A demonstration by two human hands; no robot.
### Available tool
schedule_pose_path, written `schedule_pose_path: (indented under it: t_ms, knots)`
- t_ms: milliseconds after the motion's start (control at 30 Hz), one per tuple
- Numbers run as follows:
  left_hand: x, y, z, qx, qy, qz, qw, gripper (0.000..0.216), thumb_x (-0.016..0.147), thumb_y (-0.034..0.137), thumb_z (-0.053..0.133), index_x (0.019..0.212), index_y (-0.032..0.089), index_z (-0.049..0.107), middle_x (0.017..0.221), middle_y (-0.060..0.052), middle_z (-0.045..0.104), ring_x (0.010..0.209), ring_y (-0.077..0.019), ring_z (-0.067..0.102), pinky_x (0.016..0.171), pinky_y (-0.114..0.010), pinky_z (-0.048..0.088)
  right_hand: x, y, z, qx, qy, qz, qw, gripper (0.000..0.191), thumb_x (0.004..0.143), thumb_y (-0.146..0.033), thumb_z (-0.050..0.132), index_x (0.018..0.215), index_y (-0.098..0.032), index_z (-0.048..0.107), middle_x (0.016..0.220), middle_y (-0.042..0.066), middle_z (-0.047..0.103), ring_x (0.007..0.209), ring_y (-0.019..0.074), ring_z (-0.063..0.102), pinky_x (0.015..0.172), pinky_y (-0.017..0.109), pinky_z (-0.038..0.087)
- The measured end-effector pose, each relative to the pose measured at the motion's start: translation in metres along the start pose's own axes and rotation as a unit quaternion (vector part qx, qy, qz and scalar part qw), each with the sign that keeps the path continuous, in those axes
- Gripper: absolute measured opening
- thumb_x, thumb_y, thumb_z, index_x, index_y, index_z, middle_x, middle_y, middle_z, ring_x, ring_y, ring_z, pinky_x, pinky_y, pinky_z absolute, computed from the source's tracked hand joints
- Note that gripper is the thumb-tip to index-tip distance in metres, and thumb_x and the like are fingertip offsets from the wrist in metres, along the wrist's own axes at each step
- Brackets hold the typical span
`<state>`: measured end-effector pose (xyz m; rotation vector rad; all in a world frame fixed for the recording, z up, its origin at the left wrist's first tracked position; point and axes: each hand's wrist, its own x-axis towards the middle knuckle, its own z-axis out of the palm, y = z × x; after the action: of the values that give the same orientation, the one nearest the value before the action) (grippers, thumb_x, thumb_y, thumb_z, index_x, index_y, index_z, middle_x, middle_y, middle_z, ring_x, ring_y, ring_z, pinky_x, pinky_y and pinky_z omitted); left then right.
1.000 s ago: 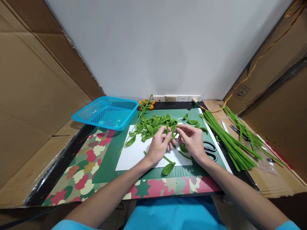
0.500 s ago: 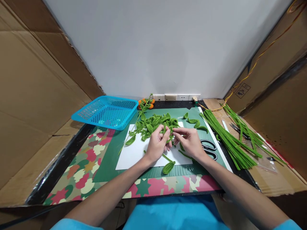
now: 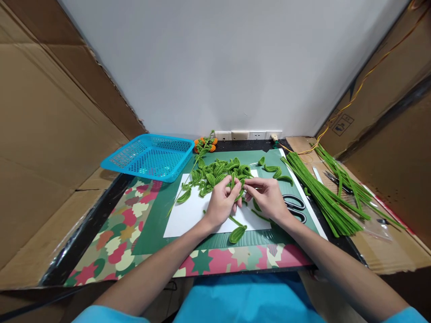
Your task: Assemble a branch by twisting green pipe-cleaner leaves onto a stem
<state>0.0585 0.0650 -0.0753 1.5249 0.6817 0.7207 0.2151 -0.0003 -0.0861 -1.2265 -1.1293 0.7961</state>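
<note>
Between my two hands is a green pipe cleaner piece [image 3: 241,190], bent into a leaf-like loop and partly covered by the fingers. My left hand [image 3: 222,199] is closed around it, thumb against the fingers. From the right, my right hand [image 3: 266,197] pinches the same piece with thumb and forefinger. Just beyond the hands lies a heap of green pipe cleaner leaves [image 3: 215,172]. A single leaf with a stem [image 3: 237,234] rests near the front, below my left hand. White paper [image 3: 191,220] lies under the hands.
A blue basket [image 3: 151,175] stands at the left rear, beside orange flowers [image 3: 213,148]. Black-handled scissors [image 3: 294,206] lie right of my right hand. Farther right are a bundle of green pipe cleaners [image 3: 319,193] and pliers [image 3: 336,181]. Cardboard walls [image 3: 43,134] flank the table.
Both hands keep hold of the green piece, with only slight finger movement. The whole view has shifted a little.
</note>
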Motion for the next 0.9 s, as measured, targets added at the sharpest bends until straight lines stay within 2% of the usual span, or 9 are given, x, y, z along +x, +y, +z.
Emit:
schedule_pose_path:
  t_ms: [333, 467, 633, 767, 900]
  knots:
    - [-0.003, 0.0, 0.0, 0.006, 0.016, 0.007, 1.0, 0.032, 0.1, 0.052, 0.063, 0.097, 0.023, 0.052, 0.051, 0.008, 0.061, 0.032, -0.009, 0.048, 0.035, -0.015, 0.034, -0.001, -0.001, 0.001, -0.028, -0.002, -0.024, 0.999, 0.018, 0.091, -0.033, 0.074, 0.092, -0.018, 0.083, 0.076, 0.005, 0.077, 0.059, 0.018, 0.069, 0.057, 0.028, 0.055]
    - [-0.001, -0.001, -0.001, 0.014, 0.008, 0.013, 1.0, 0.032, 0.1, 0.052, 0.063, 0.097, 0.022, 0.053, 0.052, 0.007, 0.062, 0.034, -0.0088, 0.051, 0.036, -0.015, 0.036, 0.0, -0.002, 0.001, 0.004, 0.007, -0.007, 1.0, 0.019, 0.089, -0.037, 0.077, 0.09, -0.019, 0.081, 0.074, 0.004, 0.076, 0.058, 0.0178, 0.069, 0.057, 0.028, 0.057]
    - [0.001, -0.002, -0.001, 0.009, -0.008, -0.007, 1.0, 0.035, 0.098, 0.054, 0.065, 0.094, 0.022, 0.051, 0.054, 0.007, 0.063, 0.033, -0.0081, 0.049, 0.035, -0.015, 0.033, 0.001, -0.005, 0.001, 0.062, 0.025, 0.0, 0.998, 0.03, 0.086, -0.038, 0.082, 0.108, -0.02, 0.076, 0.078, 0.003, 0.075, 0.058, 0.0168, 0.069, 0.058, 0.029, 0.06]
    - [0.001, 0.0, 0.001, -0.02, 0.012, -0.017, 1.0, 0.037, 0.096, 0.055, 0.068, 0.092, 0.022, 0.052, 0.051, 0.011, 0.052, 0.032, -0.0049, 0.037, 0.034, -0.014, 0.028, 0.002, -0.009, 0.002, 0.071, 0.023, -0.004, 0.997, 0.03, 0.086, -0.04, 0.081, 0.107, -0.02, 0.075, 0.079, 0.003, 0.074, 0.058, 0.0159, 0.067, 0.056, 0.028, 0.06]
    - [0.003, 0.001, 0.002, -0.052, 0.03, -0.011, 0.998, 0.038, 0.093, 0.054, 0.072, 0.091, 0.021, 0.053, 0.055, 0.012, 0.04, 0.037, -0.0037, 0.033, 0.037, -0.014, 0.027, 0.002, -0.012, 0.002, 0.06, 0.017, 0.001, 0.998, 0.029, 0.086, -0.044, 0.081, 0.102, -0.019, 0.077, 0.085, 0.005, 0.076, 0.063, 0.0167, 0.068, 0.056, 0.028, 0.059]
